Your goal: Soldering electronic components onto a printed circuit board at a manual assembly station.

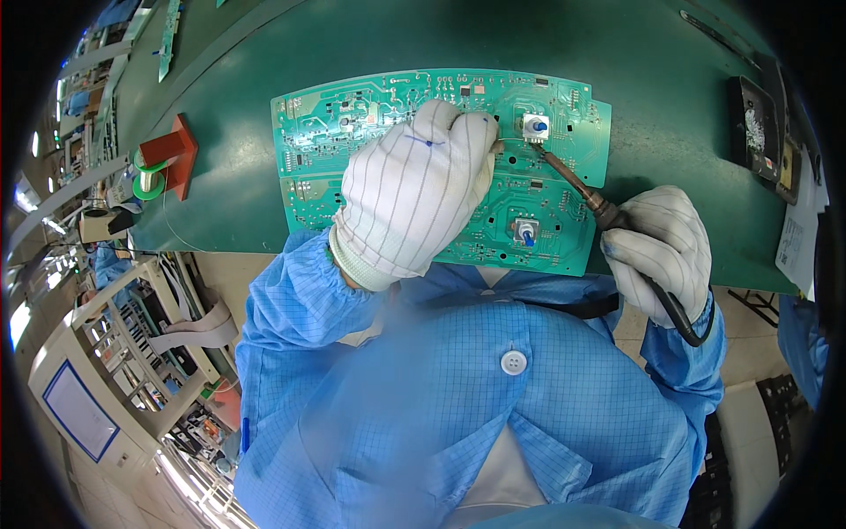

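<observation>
A green circuit board panel (317,145) lies on the bench in front of me. My left hand (414,189), in a white striped glove, rests over its middle with thumb and fingers pinched around a thin solder wire (513,139). The wire reaches toward the upper rotary knob part (535,126), white with a blue shaft. My right hand (661,251), also gloved, grips a soldering iron (577,183) from the right. The iron's tip is at the lower edge of that part. A second, similar knob part (526,231) sits lower on the panel.
At the left, a solder spool (148,181) stands with a red holder (181,157), wire trailing off it. A black tray (754,128) with pale bits sits at the right, near tweezers (718,37) and a paper sheet (797,234). A board strip (168,40) lies far left.
</observation>
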The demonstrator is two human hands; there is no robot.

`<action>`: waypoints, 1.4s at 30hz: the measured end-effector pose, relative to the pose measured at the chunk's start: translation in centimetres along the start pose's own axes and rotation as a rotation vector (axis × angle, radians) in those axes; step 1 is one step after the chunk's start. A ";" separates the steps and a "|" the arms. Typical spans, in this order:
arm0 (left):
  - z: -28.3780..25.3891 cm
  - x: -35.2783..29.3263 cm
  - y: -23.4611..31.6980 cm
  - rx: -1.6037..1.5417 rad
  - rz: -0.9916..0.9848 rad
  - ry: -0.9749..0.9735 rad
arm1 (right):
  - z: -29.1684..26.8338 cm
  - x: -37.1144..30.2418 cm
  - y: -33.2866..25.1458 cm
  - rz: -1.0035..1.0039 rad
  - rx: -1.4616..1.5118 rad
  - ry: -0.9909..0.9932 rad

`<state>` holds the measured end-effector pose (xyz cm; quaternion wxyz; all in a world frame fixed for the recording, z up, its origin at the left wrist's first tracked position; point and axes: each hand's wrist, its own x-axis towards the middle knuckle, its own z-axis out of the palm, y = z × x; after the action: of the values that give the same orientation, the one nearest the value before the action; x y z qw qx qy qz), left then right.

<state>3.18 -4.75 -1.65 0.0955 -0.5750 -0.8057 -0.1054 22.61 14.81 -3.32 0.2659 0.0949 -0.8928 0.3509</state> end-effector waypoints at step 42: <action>-2.2 5.0 0.0 -0.336 -0.092 0.184 | -4.5 -3.4 -0.5 0.583 -0.136 0.709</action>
<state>1.65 -0.86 1.85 0.0664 -0.5333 -0.7901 -0.2947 27.45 17.45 -2.13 0.4506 -0.3036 -0.7573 0.3622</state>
